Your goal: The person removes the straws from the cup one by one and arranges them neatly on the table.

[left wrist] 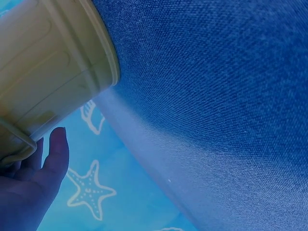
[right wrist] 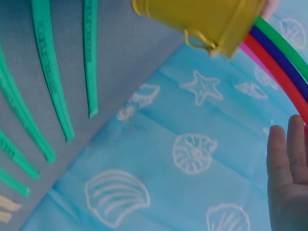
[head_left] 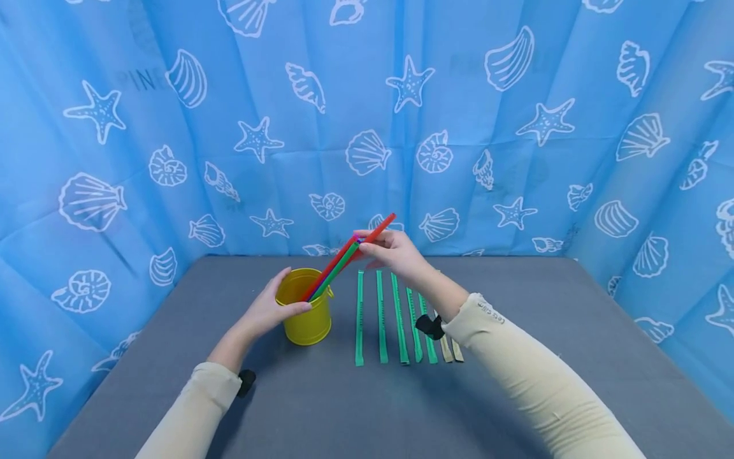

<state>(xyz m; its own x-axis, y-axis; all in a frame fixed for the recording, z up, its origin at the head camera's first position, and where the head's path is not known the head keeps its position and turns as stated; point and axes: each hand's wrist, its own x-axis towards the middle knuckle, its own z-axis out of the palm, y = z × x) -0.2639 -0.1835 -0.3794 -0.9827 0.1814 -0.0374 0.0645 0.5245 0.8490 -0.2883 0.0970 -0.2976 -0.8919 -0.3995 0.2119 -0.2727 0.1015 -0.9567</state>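
In the head view, my left hand (head_left: 274, 310) holds a small yellow bucket (head_left: 308, 325) by its left side, thumb at the near rim and fingers around the far side. The left wrist view shows the bucket (left wrist: 53, 62) above some curled fingers. Up and to the right, my right hand (head_left: 392, 252) pinches the upper part of several coloured straws (head_left: 338, 266), red, green, blue and pink. Their lower ends are inside the bucket's mouth. In the right wrist view the straws (right wrist: 276, 50) bend slightly between bucket and hand; two fingers there are straight.
Right of the bucket, several narrow green wrapped strips (head_left: 359, 319) with dark print lie in a row on the grey table (head_left: 367, 414). Beside them lie beige strips (head_left: 457, 350), partly hidden by the right arm. A blue shell-patterned curtain (head_left: 367, 115) surrounds the table.
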